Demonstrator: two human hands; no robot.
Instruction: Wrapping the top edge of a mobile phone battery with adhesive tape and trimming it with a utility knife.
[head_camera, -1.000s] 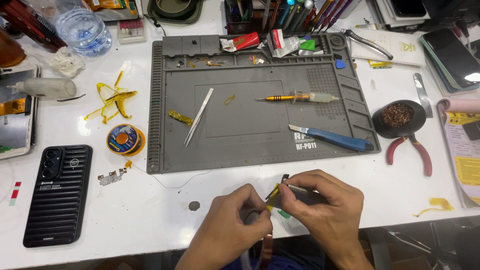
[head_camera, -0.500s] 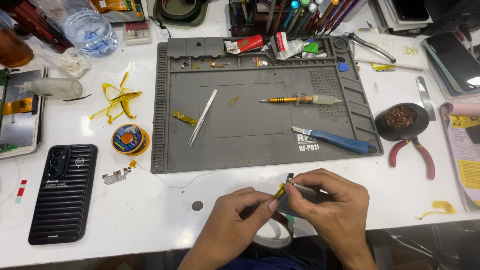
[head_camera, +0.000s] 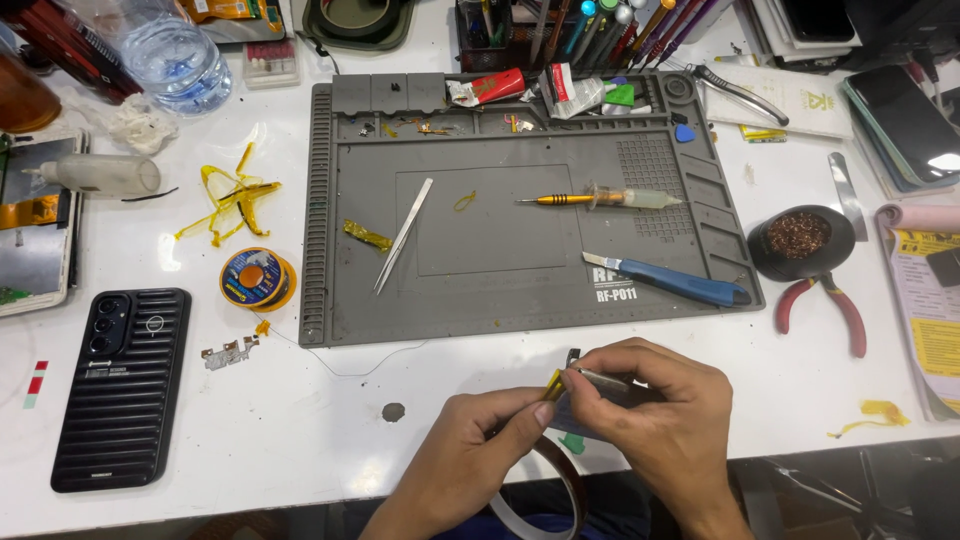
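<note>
- Near the front edge of the white table (head_camera: 300, 440), both hands meet over one small part (head_camera: 575, 410).
- Left hand (head_camera: 480, 440) pinches a bit of yellow tape (head_camera: 553, 385) between thumb and finger.
- Right hand (head_camera: 650, 410) is closed on a thin metal tool (head_camera: 600, 378), and its tip sits at the tape.
- Most of the small part hides under the fingers. I can only see a dark edge and a green bit, so I cannot tell what kind of part it is.
- A brown tape roll (head_camera: 560, 490) hangs just below the hands, off the table edge.
- My guess at the step: the tape is being worked on the small part, put on or peeled off. I cannot tell which.
- I think the next move needs a slow, steady hand, since the tape is thin and could tear or stick to the fingers.
- Farther off lies a grey mat (head_camera: 500, 300). On it rest tweezers (head_camera: 403, 235), a yellow screwdriver (head_camera: 560, 199) and a blue knife (head_camera: 668, 281).
- On the left lie a black phone (head_camera: 125, 385), a small wire spool (head_camera: 256, 279) and a tangle of yellow tape scraps (head_camera: 230, 195).
- On the right sit red pliers (head_camera: 830, 305) next to a black pot (head_camera: 800, 240).
</note>
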